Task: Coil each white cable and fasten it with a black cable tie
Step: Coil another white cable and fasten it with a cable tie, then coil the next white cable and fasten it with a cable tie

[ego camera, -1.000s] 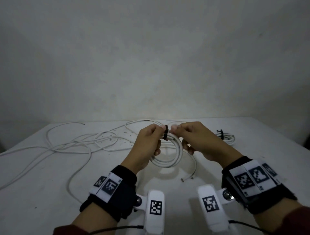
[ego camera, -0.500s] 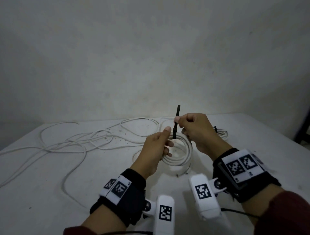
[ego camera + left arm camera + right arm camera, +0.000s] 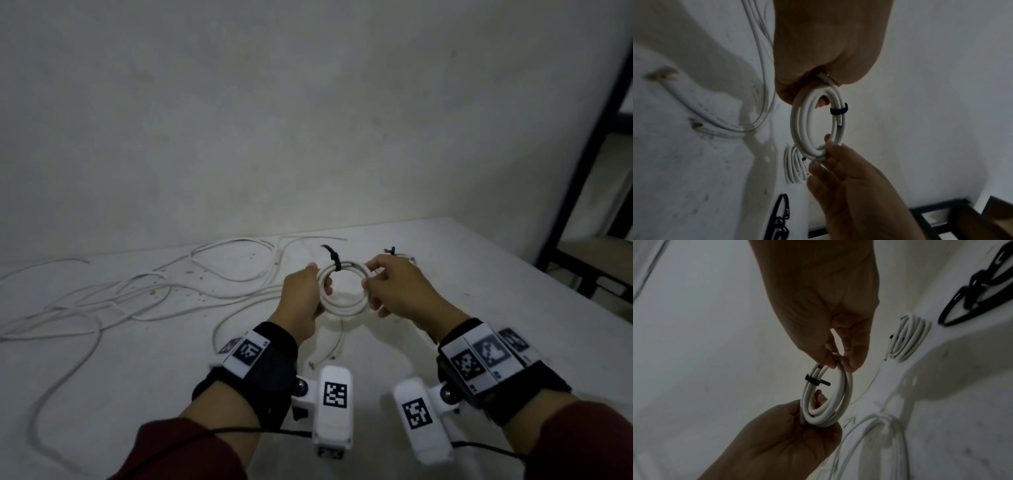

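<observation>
A small coil of white cable (image 3: 343, 307) (image 3: 796, 123) (image 3: 848, 391) is held above the table between both hands. A black cable tie (image 3: 335, 262) (image 3: 839, 110) (image 3: 813, 380) is cinched round the coil's far side, its tail sticking up and left. My left hand (image 3: 320, 284) (image 3: 826, 91) grips the coil's left side, fingers through the ring. My right hand (image 3: 368, 281) (image 3: 839, 361) pinches the right side between thumb and fingers. Loose white cables (image 3: 137, 291) sprawl over the left of the table.
A second coil, tied (image 3: 402, 256) (image 3: 793, 167) (image 3: 908, 337), lies just beyond my right hand. Spare black ties (image 3: 781, 219) (image 3: 982, 288) lie on the table (image 3: 479, 274). A dark metal frame (image 3: 582, 171) stands past the table's right edge.
My right hand has let go of the tie's tail, which it pulled upward, and now holds the coil's right side. The coil has turned to face me.
</observation>
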